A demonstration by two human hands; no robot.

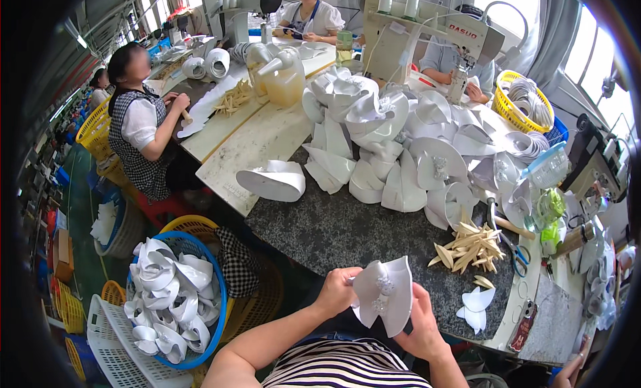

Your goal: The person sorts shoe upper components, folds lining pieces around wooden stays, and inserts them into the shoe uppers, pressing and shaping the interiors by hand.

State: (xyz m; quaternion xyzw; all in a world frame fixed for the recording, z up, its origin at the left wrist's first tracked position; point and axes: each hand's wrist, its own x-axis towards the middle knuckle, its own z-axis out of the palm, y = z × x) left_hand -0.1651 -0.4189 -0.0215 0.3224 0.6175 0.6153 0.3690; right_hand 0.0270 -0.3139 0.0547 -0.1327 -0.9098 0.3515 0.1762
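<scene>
A white shoe upper (386,296) with a sparkling ornament down its middle is held up in front of me, over the table's near edge. My left hand (337,291) grips its left side with fingers closed. On its other side, my right hand (422,328) holds the right edge, the thumb along it and the fingers partly hidden behind. Beyond, on the dark speckled tabletop (320,234), lies a large heap of similar white uppers (404,177). One lone white upper (272,181) lies left of the heap.
Pale tapered pieces (471,246) are piled right, near scissors (520,260), a hammer (513,228) and flat white pieces (475,309). A blue-rimmed basket (222,288) of white uppers stands lower left. Jugs (284,81) and a sewing machine (461,47) stand farther back. Co-workers (137,121) sit around the table.
</scene>
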